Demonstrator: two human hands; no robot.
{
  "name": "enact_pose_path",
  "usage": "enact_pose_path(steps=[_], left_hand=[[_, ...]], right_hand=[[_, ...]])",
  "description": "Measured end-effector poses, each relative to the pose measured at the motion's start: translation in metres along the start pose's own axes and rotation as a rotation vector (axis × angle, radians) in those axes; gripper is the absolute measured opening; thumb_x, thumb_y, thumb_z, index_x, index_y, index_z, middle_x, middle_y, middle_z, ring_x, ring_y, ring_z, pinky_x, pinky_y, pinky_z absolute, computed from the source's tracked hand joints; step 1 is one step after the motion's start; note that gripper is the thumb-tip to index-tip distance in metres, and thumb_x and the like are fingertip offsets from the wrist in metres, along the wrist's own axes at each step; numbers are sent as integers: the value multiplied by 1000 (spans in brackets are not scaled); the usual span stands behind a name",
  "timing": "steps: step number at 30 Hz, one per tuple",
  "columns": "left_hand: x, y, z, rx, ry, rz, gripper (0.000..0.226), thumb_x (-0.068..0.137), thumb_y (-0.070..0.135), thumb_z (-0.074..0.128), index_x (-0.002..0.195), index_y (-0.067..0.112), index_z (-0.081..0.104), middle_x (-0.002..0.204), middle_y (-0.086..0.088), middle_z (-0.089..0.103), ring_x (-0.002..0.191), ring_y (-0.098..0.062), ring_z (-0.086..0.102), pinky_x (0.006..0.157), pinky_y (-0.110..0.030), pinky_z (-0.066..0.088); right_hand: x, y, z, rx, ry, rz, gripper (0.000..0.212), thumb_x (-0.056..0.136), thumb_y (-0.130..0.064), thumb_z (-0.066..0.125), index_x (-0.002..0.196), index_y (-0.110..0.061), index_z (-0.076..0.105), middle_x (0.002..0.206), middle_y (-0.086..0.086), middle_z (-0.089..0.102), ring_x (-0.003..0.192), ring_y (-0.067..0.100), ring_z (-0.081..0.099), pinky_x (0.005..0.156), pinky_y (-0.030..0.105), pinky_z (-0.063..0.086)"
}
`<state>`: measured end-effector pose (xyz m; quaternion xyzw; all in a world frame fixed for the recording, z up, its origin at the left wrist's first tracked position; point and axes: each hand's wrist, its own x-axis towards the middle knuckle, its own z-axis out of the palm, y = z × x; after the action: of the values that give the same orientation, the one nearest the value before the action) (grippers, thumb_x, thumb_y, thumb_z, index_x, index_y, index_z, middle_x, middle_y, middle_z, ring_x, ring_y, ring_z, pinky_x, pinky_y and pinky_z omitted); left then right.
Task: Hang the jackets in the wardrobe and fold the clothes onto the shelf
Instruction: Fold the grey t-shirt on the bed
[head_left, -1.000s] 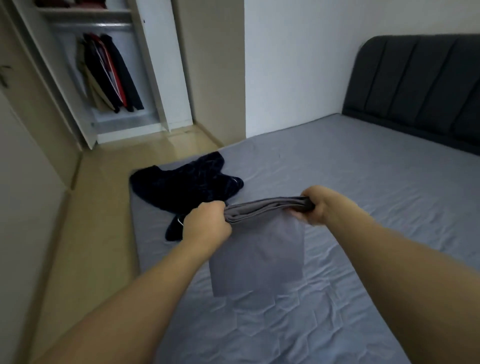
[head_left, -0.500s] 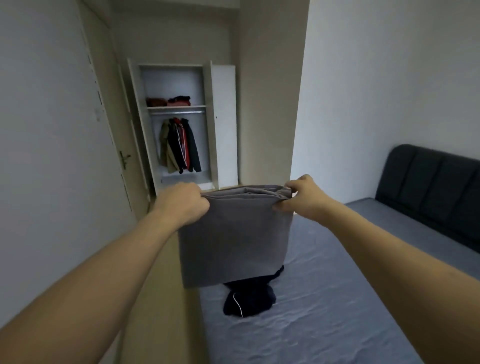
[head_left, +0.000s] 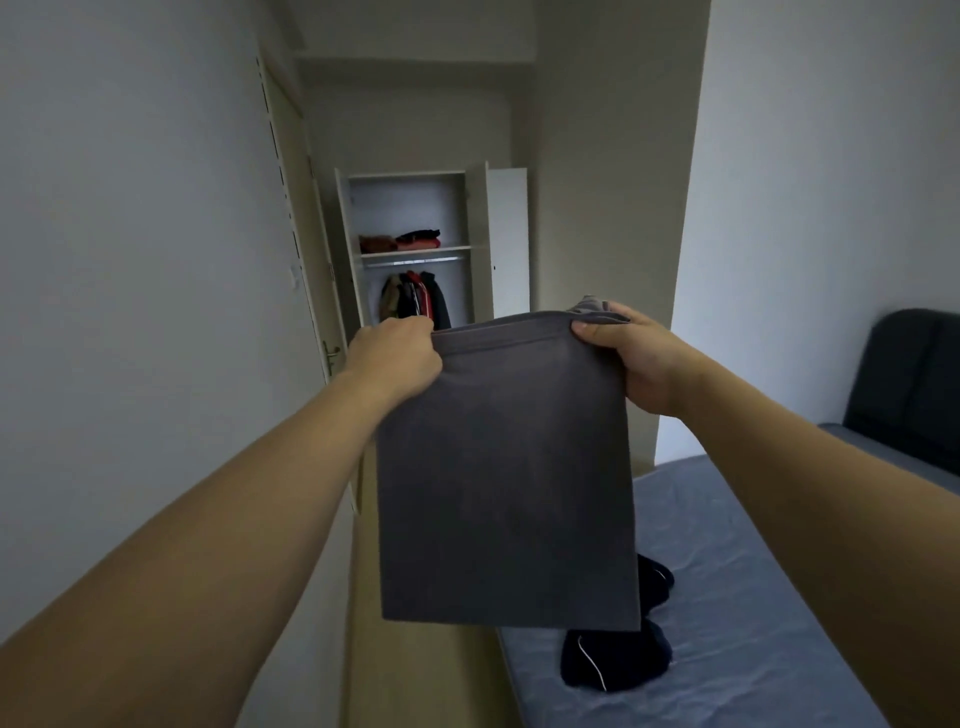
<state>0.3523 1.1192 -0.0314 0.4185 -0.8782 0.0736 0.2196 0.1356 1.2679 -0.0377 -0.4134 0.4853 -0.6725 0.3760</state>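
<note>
A folded grey garment (head_left: 506, 478) hangs in the air in front of me. My left hand (head_left: 397, 358) grips its top left corner and my right hand (head_left: 631, 358) grips its top right corner. Straight ahead stands the open white wardrobe (head_left: 480, 218). Folded clothes (head_left: 402, 241) lie on its shelf (head_left: 415, 251), and several jackets (head_left: 415, 299) hang from the rail below. A dark navy garment (head_left: 615, 657) with a white stripe lies crumpled on the bed (head_left: 753, 597), partly hidden behind the grey one.
A door with a handle (head_left: 331, 352) is in the left wall near the wardrobe. A wooden floor strip (head_left: 415, 675) runs between that wall and the bed. A dark padded headboard (head_left: 909, 384) is at the right.
Both hands lifted the grey garment off the bed to chest height, and it now hangs flat. My view rose from the bed toward the wardrobe.
</note>
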Motion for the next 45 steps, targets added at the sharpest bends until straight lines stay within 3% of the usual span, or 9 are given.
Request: enact_pose_path(steps=[8, 12, 18, 22, 26, 33, 36, 40, 45], left_hand=[[99, -78, 57, 13, 233, 82, 45, 96, 57, 27, 80, 23, 51, 68, 5, 54, 61, -15, 52, 53, -30, 35], [183, -119, 100, 51, 307, 184, 31, 101, 45, 32, 85, 24, 48, 72, 5, 56, 67, -19, 56, 61, -34, 44], [332, -186, 149, 207, 388, 234, 33, 104, 34, 34, 84, 15, 52, 74, -6, 59, 68, -28, 55, 59, -34, 34], [421, -242, 186, 296, 422, 249, 30, 104, 26, 40, 79, 12, 51, 72, -10, 59, 62, -22, 43, 59, -33, 27], [528, -323, 247, 380, 433, 230, 32, 104, 26, 40, 87, 5, 58, 80, -15, 65, 71, -31, 57, 63, -34, 26], [707, -436, 335, 334, 413, 283, 40, 105, 35, 30, 95, 8, 58, 82, -11, 67, 68, -31, 62, 53, -32, 36], [791, -462, 355, 310, 445, 295, 37, 99, 38, 40, 82, 12, 60, 65, -8, 64, 55, -30, 59, 49, -26, 28], [889, -496, 398, 273, 411, 356, 29, 83, 46, 28, 79, 21, 43, 58, 3, 46, 50, -15, 35, 49, -23, 12], [1019, -552, 484, 347, 395, 398, 42, 78, 37, 32, 87, 9, 62, 64, -7, 63, 51, -26, 54, 51, -24, 24]], right_hand=[[144, 56, 41, 187, 156, -87, 16, 94, -8, 58, 109, -9, 62, 93, 8, 70, 81, 20, 68, 68, 28, 57], [250, 88, 50, 186, 217, -125, 12, 93, -16, 63, 102, -10, 67, 87, 4, 74, 79, 16, 70, 66, 26, 56], [427, 114, 69, 119, 280, -136, 21, 95, -30, 60, 105, -13, 66, 94, 3, 72, 84, 15, 68, 68, 25, 53], [552, 137, 95, 35, 324, -184, 28, 95, -36, 58, 112, -15, 64, 103, 3, 69, 95, 18, 64, 75, 28, 51], [694, 183, 133, -6, 378, -257, 12, 95, -35, 59, 92, -25, 63, 99, -2, 67, 96, 16, 61, 92, 34, 49], [893, 225, 172, -82, 472, -217, 15, 95, -36, 57, 86, -24, 57, 90, -5, 62, 85, 11, 56, 83, 30, 43], [983, 232, 176, -102, 565, -202, 15, 97, -34, 54, 95, -20, 56, 94, -1, 59, 89, 17, 55, 85, 31, 41], [1099, 260, 169, -173, 606, -174, 24, 97, -36, 50, 98, -12, 56, 98, 5, 60, 91, 22, 55, 83, 33, 41], [1254, 311, 159, -287, 543, -227, 20, 99, -30, 48, 101, -13, 56, 91, 0, 56, 89, 19, 53, 82, 28, 37]])
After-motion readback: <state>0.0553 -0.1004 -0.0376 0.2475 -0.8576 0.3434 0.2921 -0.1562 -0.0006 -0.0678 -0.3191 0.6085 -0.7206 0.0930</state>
